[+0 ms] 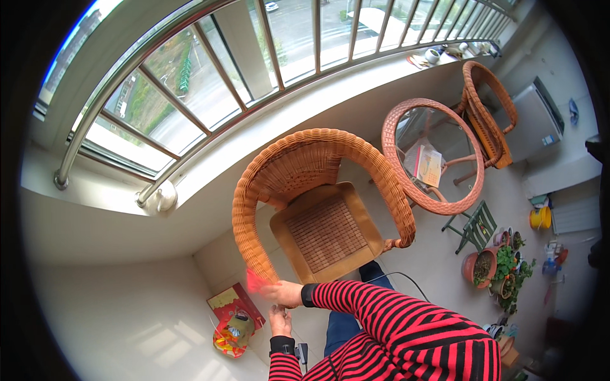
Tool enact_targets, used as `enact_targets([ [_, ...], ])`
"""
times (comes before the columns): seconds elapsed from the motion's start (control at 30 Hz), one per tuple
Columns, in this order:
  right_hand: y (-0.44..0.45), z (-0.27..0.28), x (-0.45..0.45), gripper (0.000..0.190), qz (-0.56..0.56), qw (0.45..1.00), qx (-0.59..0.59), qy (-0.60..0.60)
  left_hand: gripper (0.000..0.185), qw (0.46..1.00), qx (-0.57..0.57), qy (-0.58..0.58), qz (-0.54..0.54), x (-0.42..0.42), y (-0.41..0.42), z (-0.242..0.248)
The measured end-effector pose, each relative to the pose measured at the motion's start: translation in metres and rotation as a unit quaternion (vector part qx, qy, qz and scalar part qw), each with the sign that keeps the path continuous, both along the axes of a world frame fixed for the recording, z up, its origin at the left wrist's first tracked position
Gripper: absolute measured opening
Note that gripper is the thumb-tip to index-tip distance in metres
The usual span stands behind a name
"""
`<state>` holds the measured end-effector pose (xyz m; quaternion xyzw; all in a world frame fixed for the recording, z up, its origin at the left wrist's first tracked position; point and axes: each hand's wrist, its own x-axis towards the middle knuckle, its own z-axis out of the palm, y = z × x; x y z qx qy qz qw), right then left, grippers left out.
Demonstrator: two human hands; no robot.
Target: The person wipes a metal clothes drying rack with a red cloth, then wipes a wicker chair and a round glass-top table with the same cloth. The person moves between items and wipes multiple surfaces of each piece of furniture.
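Note:
A wicker armchair (pixel 324 138) with a woven seat pad (pixel 329 233) stands before me. My right hand (pixel 284 293) is on the front end of its left armrest, with a red cloth (pixel 256 281) in its fingers. The cloth is blurred and lies against the outer side of the wicker. Just below, my left hand (pixel 280 321) has its fingers curled up near the armrest's end. Whether it grips the chair there is hidden by the right hand.
A round glass-topped wicker table (pixel 432 209) bears a booklet (pixel 428 166). Beyond it is another wicker chair (pixel 491 124). A green folding stool (pixel 476 226) and potted plants (pixel 505 266) stand at right. A red box (pixel 228 300) and a bag (pixel 233 335) lie left. A metal railing (pixel 190 157) lines the window.

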<state>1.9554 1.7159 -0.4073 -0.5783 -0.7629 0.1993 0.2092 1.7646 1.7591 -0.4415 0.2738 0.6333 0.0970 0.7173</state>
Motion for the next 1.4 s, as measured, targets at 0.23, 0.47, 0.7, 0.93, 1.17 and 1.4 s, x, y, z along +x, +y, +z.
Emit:
enact_targets([
  [0.23, -0.087, 0.009, -0.006, 0.029, -0.009, 0.946, -0.308, 0.101, 0.071, 0.998, -0.011, 0.012, -0.066, 0.03, -0.008, 0.043],
  [0.47, -0.236, 0.064, 0.125, 0.019, -0.356, 0.351, -0.267, 0.824, 0.067, 0.977, 0.091, 0.082, -0.176, 0.063, -0.048, 0.068],
  [0.7, -0.295, 0.117, 0.29, 0.026, -0.46, 0.603, -0.057, 0.649, 0.057, 0.916, 0.207, -0.063, -0.339, 0.204, -0.092, 0.056],
  [0.93, -0.248, 0.08, 0.444, 0.056, -0.461, 0.881, 0.086, 0.062, 0.054, 0.914, 0.193, -0.125, -0.334, 0.408, -0.152, 0.077],
  [1.17, -0.306, 0.038, 0.384, 0.059, -0.43, 0.901, 0.034, 0.05, 0.075, 0.7, 0.547, -0.035, -0.458, 0.551, -0.139, 0.089],
  [1.4, -0.389, 0.019, 0.294, 0.072, -0.414, 0.908, -0.027, 0.052, 0.122, 0.941, 0.222, 0.009, -0.255, 0.639, -0.116, 0.07],
])
